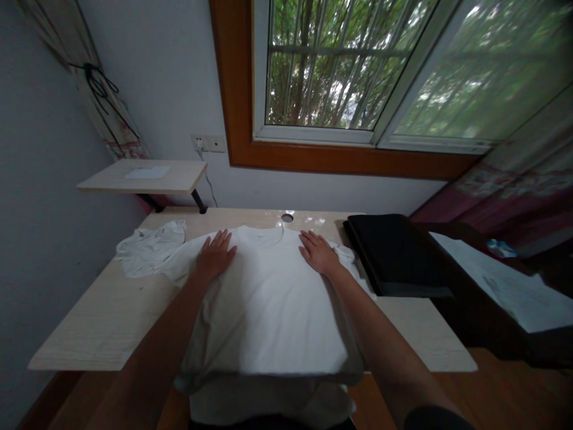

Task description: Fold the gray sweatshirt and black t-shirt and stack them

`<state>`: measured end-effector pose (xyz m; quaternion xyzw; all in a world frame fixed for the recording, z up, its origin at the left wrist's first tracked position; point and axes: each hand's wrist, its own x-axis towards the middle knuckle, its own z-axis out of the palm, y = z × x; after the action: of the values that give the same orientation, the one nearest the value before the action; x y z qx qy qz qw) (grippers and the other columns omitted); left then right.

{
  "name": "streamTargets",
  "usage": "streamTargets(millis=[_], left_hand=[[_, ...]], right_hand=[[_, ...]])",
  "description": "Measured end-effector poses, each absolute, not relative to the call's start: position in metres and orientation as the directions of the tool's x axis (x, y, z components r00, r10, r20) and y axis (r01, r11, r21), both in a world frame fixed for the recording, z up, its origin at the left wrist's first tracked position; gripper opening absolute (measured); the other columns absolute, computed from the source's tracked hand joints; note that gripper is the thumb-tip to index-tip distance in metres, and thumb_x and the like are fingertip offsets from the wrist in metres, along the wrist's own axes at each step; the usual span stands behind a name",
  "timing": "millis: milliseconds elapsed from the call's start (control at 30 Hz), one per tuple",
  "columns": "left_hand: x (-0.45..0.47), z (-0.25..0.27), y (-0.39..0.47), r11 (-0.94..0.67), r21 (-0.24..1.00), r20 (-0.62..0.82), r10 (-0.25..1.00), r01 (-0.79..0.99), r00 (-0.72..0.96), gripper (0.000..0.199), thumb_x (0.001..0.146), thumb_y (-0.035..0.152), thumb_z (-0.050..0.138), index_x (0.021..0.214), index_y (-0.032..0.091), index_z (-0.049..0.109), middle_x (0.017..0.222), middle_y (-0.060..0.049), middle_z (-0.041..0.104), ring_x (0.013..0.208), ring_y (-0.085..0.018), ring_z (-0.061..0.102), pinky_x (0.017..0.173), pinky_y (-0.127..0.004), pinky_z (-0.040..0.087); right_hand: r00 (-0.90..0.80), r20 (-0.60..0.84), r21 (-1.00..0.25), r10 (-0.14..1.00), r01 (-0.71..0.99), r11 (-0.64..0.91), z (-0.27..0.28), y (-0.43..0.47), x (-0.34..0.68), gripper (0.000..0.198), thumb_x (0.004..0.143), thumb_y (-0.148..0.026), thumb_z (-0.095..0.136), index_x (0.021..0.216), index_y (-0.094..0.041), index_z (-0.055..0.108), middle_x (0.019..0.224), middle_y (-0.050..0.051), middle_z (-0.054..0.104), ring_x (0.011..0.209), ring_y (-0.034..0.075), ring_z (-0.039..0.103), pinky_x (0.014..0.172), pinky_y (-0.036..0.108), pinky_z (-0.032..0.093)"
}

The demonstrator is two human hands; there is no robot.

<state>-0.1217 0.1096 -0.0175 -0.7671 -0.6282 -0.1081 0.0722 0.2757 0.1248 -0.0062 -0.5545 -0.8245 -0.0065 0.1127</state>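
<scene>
A white T-shirt (pixel 282 304) lies spread on the pale wooden desk (pixel 102 322), its neckline toward the window and its lower end hanging over the front edge. My left hand (pixel 217 254) rests flat on the shirt's left shoulder, fingers stretched out. On the opposite shoulder my right hand (pixel 319 252) lies flat too, with its fingers extended. Neither hand grips the cloth. Beside the shirt's left sleeve sits a crumpled white cloth (pixel 150 248). My forearms cover parts of the shirt's sides.
A raised shelf (pixel 143 176) with a paper on it stands at the desk's back left. Black flat folders or cases (pixel 398 254) lie at the right. Further right, a white sheet (pixel 505 280) rests on a dark surface. A cable hangs from the wall socket (pixel 208 143).
</scene>
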Motion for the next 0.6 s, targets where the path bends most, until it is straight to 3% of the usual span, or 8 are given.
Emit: streamTargets(millis=[200,400,600], left_hand=[[-0.121,-0.018,0.108,-0.205,0.048,0.24,0.952,0.977,0.188,0.06,0.103,0.048,0.03,0.156,0.019,0.038,0.164,-0.013,0.033,0.153,-0.027,0.029,0.124,-0.053,0.017],[-0.124,-0.014,0.107,-0.202,0.045,0.223,0.957,0.978,0.187,0.06,0.104,0.048,0.029,0.156,0.02,0.037,0.166,-0.012,0.031,0.154,-0.027,0.027,0.125,-0.054,0.016],[-0.129,-0.015,0.106,-0.185,0.042,0.225,0.959,0.982,0.171,0.061,0.104,0.048,0.027,0.156,0.018,0.037,0.166,-0.013,0.03,0.155,-0.028,0.025,0.124,-0.055,0.016]], right_hand=[[-0.285,0.273,-0.15,0.919,0.931,0.334,-0.004,0.115,0.235,0.054,0.103,-0.031,0.037,0.152,-0.011,0.045,0.162,0.014,0.038,0.152,0.028,0.03,0.123,0.048,0.027],[-0.366,0.258,-0.201,0.894,0.885,0.42,-0.012,0.105,0.199,0.053,0.103,-0.038,0.041,0.151,-0.016,0.047,0.162,0.012,0.039,0.151,0.026,0.033,0.124,0.048,0.027],[-0.331,0.26,-0.176,0.907,0.907,0.382,-0.011,0.109,0.229,0.052,0.104,-0.04,0.041,0.149,-0.017,0.05,0.161,0.012,0.041,0.149,0.026,0.037,0.123,0.047,0.029]])
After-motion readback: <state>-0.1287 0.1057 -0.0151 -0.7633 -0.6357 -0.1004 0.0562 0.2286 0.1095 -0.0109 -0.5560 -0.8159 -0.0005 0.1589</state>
